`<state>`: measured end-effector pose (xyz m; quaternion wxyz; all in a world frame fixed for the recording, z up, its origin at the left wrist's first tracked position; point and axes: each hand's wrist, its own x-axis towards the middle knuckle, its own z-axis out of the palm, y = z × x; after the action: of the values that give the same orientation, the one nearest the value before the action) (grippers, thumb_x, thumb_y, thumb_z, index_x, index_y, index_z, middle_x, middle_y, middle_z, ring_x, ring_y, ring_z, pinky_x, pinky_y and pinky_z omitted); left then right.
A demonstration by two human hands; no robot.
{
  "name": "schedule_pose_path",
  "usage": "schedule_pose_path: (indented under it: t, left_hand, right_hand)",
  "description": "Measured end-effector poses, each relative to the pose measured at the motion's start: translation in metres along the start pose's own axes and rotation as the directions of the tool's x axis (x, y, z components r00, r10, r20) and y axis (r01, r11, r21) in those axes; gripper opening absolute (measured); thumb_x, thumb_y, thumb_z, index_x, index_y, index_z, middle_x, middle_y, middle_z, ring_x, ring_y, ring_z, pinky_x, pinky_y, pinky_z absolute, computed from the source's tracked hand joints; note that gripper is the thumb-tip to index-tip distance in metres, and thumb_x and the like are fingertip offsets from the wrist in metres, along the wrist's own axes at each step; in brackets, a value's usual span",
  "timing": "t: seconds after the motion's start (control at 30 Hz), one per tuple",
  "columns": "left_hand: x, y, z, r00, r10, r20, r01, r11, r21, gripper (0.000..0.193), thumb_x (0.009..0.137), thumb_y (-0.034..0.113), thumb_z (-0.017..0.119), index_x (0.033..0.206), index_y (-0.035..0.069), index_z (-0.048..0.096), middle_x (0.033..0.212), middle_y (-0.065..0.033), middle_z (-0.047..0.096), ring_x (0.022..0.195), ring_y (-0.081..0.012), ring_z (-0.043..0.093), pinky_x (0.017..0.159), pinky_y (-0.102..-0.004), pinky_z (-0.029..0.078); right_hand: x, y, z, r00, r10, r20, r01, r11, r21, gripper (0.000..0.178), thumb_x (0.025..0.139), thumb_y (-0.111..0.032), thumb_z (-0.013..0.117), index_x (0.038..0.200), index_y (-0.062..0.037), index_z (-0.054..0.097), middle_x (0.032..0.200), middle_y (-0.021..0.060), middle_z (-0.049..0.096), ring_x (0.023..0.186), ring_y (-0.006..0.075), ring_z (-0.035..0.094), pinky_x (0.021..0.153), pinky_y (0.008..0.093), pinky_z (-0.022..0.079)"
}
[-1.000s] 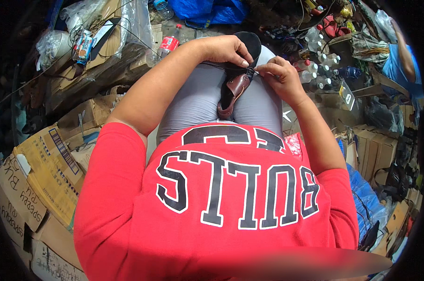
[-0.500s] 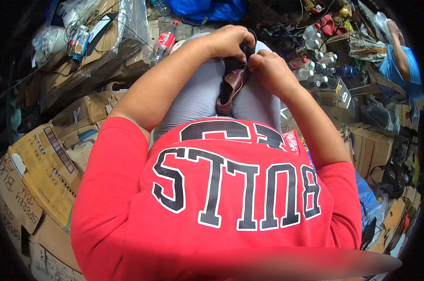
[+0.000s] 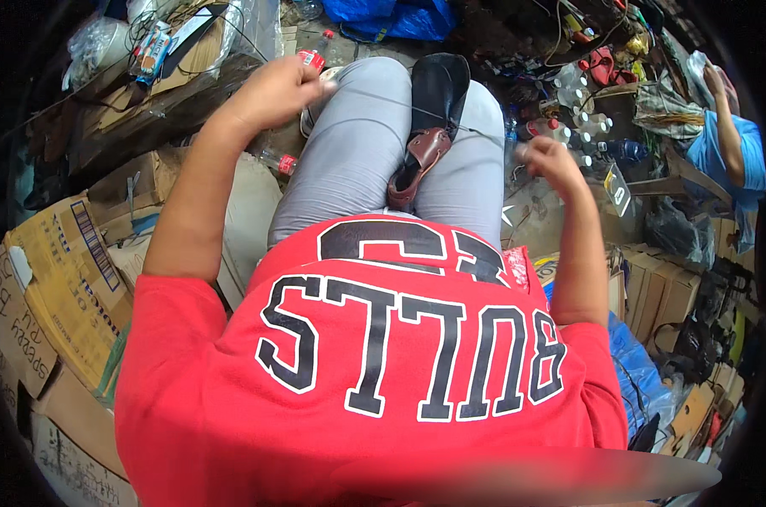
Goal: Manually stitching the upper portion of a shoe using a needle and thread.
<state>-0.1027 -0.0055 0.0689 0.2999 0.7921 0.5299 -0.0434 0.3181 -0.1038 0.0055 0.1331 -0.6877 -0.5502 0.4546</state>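
Note:
A brown leather shoe [image 3: 425, 150] with a black sole [image 3: 441, 80] rests between my thighs, its sole part toward my knees. Dark thread runs out from it to both sides. To the left, beyond my knee, my left hand [image 3: 286, 91] is closed and pulls one end of the thread taut. On the other side my right hand [image 3: 552, 162], slightly blurred, is closed around the other end. Neither hand touches the shoe.
Several plastic bottles [image 3: 576, 135] stand to the right of my knees. A red-labelled bottle [image 3: 312, 59] is beyond my left hand. Cardboard boxes [image 3: 74, 279] lie at the left, a blue plastic sheet [image 3: 391, 19] ahead. Another person's arm [image 3: 728, 135] shows at the far right.
Both hands have left the shoe and moved wide apart, left hand leftward and right hand rightward, drawing the thread out. The shoe stays between my thighs, with its black sole now exposed.

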Motion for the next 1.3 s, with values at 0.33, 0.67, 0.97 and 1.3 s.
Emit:
schedule_pose_path:
  t: [0.33,0.67,0.97,1.3]
  left_hand:
    - [0.026,0.051,0.04,0.986,0.061,-0.157,-0.092,-0.585,-0.806,0.04,0.097,0.034,0.039,0.063,0.013,0.044,0.067,-0.0026,0.051,0.071,-0.0166,0.055,0.078,-0.0365,0.042]
    - [0.022,-0.058,0.051,0.996,-0.049,-0.071,-0.083,-0.315,-0.945,0.043,0.095,0.036,0.042,0.063,0.009,0.047,0.076,-0.0116,0.061,0.071,-0.0244,0.058,0.076,-0.0387,0.044]
    - [-0.035,0.025,0.047,0.731,0.326,-0.6,-0.408,0.913,0.0,0.032,0.075,0.029,0.071,0.096,0.004,0.064,0.098,-0.0126,0.06,0.092,-0.029,0.058,0.081,-0.0348,0.046]
    - [-0.015,0.106,0.096,0.822,0.51,-0.253,-0.473,0.859,0.194,0.037,0.074,0.034,0.07,0.087,0.003,0.055,0.081,-0.0133,0.062,0.079,-0.0334,0.062,0.069,-0.0416,0.051]
  right_hand:
    - [0.026,-0.013,0.027,0.971,-0.215,-0.109,-0.005,-0.468,0.884,0.044,0.097,-0.04,0.034,0.064,-0.011,0.041,0.057,-0.0011,0.036,0.053,0.0155,0.036,0.061,0.0305,0.036]
    - [0.0,0.011,0.036,0.983,0.175,-0.057,0.024,0.183,0.983,0.035,0.094,-0.038,0.047,0.077,-0.0075,0.053,0.07,0.0034,0.054,0.064,0.0159,0.054,0.067,0.03,0.046]
    - [0.004,-0.053,-0.019,0.946,-0.237,-0.222,0.24,0.971,-0.012,0.062,0.077,-0.019,0.071,0.133,-0.0113,0.046,0.109,0.0084,0.059,0.095,0.017,0.056,0.081,0.0285,0.045]
    - [0.069,-0.146,0.011,0.949,-0.162,0.27,0.302,0.712,-0.634,0.06,0.07,-0.05,0.071,0.106,-0.002,0.063,0.091,0.0138,0.065,0.083,0.0256,0.06,0.074,0.0344,0.046]
